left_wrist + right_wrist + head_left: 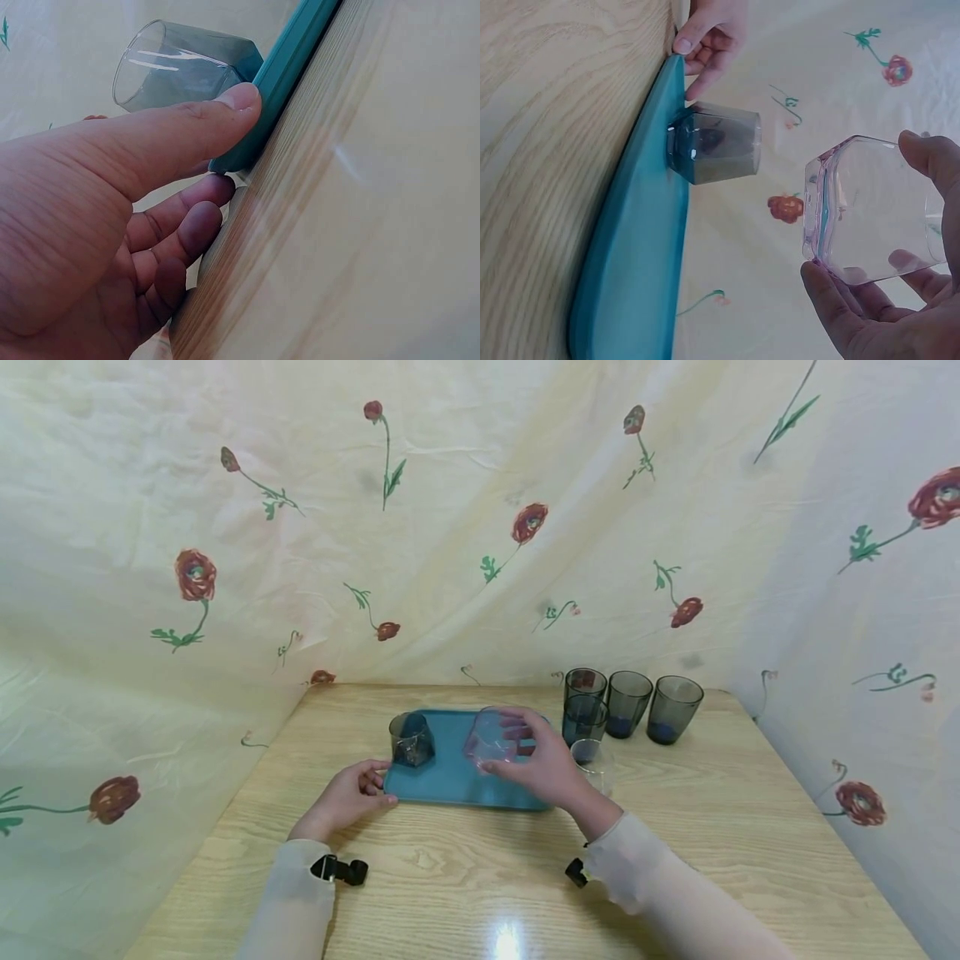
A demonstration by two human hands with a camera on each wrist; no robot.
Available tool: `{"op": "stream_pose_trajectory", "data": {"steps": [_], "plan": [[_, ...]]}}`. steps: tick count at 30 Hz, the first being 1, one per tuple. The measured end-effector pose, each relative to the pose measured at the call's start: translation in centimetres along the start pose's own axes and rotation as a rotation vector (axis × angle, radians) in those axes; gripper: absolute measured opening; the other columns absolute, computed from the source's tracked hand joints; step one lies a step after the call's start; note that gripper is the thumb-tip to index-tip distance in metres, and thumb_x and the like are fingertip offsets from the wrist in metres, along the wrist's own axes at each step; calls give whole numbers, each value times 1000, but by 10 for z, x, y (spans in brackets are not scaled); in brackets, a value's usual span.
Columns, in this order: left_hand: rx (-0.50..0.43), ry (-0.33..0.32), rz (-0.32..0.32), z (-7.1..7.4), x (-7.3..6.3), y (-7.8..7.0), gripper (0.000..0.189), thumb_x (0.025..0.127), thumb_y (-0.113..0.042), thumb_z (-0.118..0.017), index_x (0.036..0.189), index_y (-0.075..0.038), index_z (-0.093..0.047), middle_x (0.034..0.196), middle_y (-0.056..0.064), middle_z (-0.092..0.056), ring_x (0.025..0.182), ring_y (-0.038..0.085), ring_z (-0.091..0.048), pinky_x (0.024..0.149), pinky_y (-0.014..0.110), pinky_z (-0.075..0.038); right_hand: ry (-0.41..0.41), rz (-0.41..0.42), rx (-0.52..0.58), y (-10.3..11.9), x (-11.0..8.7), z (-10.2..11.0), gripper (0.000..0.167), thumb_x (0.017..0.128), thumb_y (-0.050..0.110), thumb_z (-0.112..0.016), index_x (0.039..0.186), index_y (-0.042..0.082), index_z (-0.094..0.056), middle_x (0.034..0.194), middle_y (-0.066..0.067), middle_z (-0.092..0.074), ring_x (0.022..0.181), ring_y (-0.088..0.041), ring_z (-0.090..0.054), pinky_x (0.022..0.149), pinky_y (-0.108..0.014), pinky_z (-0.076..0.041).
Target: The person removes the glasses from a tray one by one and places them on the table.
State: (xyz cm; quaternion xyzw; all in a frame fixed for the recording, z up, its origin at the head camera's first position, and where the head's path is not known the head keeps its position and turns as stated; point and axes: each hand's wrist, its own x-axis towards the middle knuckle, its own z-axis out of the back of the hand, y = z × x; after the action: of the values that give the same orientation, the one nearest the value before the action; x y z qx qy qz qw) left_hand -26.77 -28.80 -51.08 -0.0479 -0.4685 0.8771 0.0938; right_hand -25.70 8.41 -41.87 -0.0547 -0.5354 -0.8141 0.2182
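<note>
A teal tray (459, 787) lies on the wooden table. My left hand (351, 797) holds its near left corner, the thumb (238, 105) on the rim and the other fingers curled by the corner. On the tray's left end stands a short grey see-through glass (411, 745), upright. My right hand (546, 763) grips a pinkish clear glass (870, 206) with faceted sides, thumb on one side and fingers on the other. In the right wrist view, a gap shows between this glass and the tray surface.
Right of the tray stand several tall dark grey glasses (675, 712). A short clear glass (597, 768) is nearer, partly behind my right hand. The wooden table (435, 877) runs back to a flowered cloth (450, 527) that hangs behind and along the sides.
</note>
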Motion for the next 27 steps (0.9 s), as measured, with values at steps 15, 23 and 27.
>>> {"op": "stream_pose_trajectory", "data": {"steps": [15,23,27], "plan": [[10,-9,0,-1,1,-1,66,88,-20,-88,146,-8,-60,106,8,-62,84,22,-58,71,32,-50,-26,34,-5,0,-30,50,76,85,28,-92,150,27,-52,138,-7,-58,118,-37,-61,96,-58,-52],[16,-11,4,-1,1,-2,65,88,-19,-88,146,-9,-61,105,6,-62,85,22,-58,72,33,-50,-99,51,-68,-4,-49,78,76,86,23,-90,152,24,-51,140,-10,-58,115,-29,-64,92,-34,-53],[16,-10,5,-1,1,-2,65,88,-19,-88,146,-8,-60,105,7,-62,84,22,-57,71,32,-50,-143,35,-95,-9,-56,93,76,86,20,-90,151,21,-51,138,-9,-59,116,-30,-63,92,-24,-51]]}}
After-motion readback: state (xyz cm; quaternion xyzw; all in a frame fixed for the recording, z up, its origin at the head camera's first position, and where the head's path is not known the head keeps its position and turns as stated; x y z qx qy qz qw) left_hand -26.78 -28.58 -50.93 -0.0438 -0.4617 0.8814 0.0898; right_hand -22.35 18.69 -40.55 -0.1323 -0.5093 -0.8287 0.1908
